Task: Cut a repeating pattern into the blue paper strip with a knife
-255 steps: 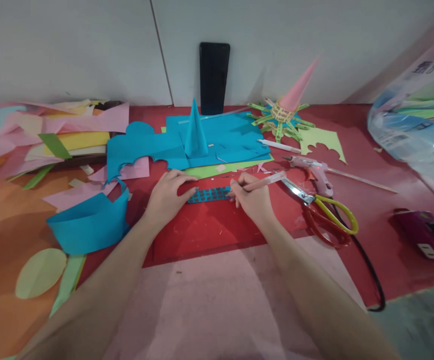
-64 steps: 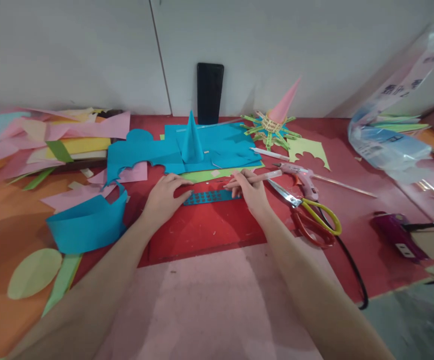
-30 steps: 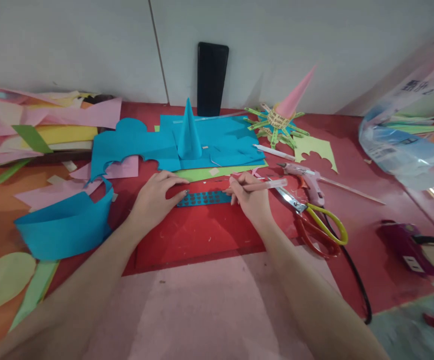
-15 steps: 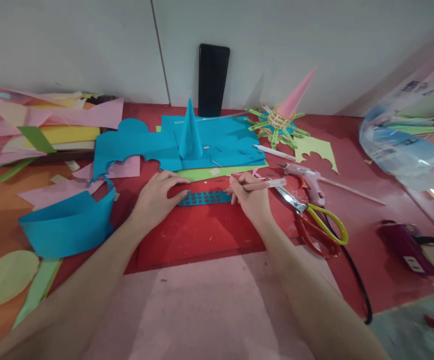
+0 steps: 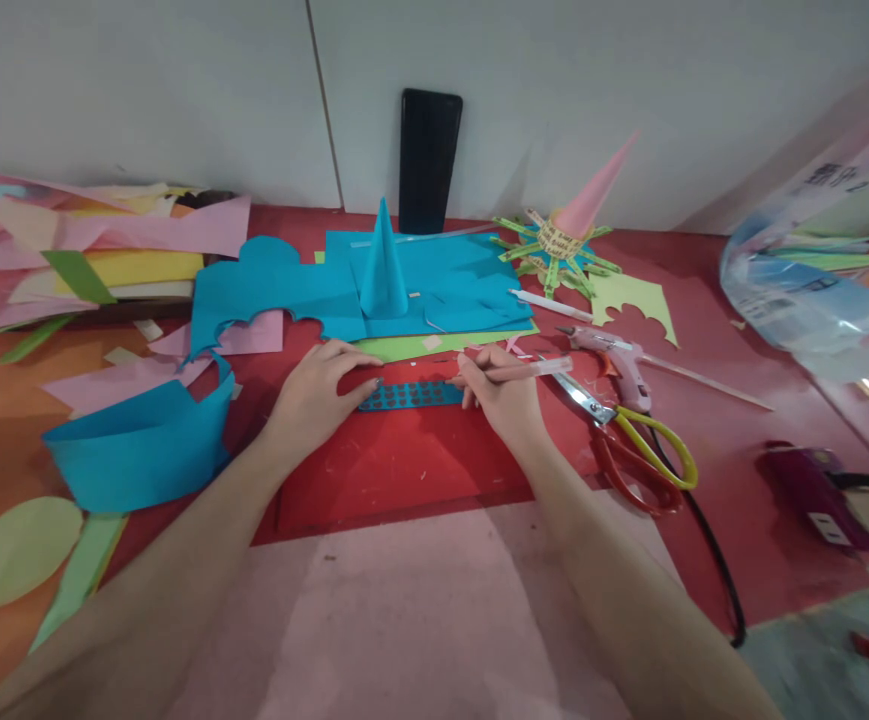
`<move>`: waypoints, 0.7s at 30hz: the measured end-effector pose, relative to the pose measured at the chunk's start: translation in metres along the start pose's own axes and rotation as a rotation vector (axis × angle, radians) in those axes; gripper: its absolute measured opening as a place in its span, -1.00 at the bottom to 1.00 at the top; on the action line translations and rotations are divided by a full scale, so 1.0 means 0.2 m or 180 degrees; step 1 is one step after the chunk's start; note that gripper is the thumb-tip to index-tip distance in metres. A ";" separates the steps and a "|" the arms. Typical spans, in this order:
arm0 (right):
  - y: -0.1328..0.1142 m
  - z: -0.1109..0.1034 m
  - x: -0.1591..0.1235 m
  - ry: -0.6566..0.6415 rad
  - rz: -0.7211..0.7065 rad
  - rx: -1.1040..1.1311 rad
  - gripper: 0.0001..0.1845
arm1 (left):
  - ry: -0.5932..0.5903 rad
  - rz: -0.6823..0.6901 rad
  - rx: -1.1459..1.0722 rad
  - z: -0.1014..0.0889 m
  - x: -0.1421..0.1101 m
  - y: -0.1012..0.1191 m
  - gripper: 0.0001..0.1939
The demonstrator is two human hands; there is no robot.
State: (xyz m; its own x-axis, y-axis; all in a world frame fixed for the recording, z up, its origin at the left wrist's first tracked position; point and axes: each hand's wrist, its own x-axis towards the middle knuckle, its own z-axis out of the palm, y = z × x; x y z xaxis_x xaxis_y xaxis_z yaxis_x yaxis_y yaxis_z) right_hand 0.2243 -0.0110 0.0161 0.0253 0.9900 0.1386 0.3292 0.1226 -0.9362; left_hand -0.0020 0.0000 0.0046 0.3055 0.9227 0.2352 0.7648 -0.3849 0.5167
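A narrow blue paper strip (image 5: pixel 411 396) with rows of dark drawn marks lies flat on the red surface between my hands. My left hand (image 5: pixel 321 385) rests palm down at its left end, fingers stretched and apart, the thumb touching the strip. In my right hand (image 5: pixel 501 388) is a pen (image 5: pixel 531 369), gripped with its tip down near the strip's right end; the tip itself is hard to make out. Behind the strip stands a blue paper cone (image 5: pixel 384 270) on blue paper sheets (image 5: pixel 464 270).
Scissors (image 5: pixel 595 408) and a pink glue gun (image 5: pixel 621 358) lie right of my right hand. A blue paper band (image 5: pixel 138 445) stands at left, near cut paper scraps (image 5: pixel 134 270). A phone (image 5: pixel 429 160) leans on the wall, left of a pink-coned paper figure (image 5: pixel 565 235).
The view has shifted very slightly. Both hands stay in nearly the same place, the pen still at the strip's right end.
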 end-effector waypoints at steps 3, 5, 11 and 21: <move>0.00 0.00 0.00 0.0004 -0.0008 -0.0035 -0.64 | 0.0009 -0.0026 0.0006 0.00 0.00 0.00 -0.79; 0.01 0.00 0.00 0.0013 -0.0028 -0.0060 -0.64 | 0.0010 -0.0036 0.0007 0.00 0.00 0.00 -0.79; 0.03 0.00 0.01 0.0061 -0.0094 -0.0123 -0.65 | 0.0029 0.0016 -0.0029 0.00 0.00 0.00 -0.79; 0.01 0.00 0.01 0.0171 -0.0069 -0.0180 -0.67 | 0.0006 -0.0004 -0.0025 -0.01 0.00 0.01 -0.80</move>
State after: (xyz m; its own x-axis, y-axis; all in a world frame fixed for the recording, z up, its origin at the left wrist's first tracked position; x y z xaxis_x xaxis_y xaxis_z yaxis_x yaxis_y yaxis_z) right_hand 0.2257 -0.0090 0.0140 0.0676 0.9819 0.1771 0.3830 0.1384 -0.9133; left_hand -0.0016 -0.0012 0.0062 0.3033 0.9232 0.2361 0.7606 -0.3838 0.5236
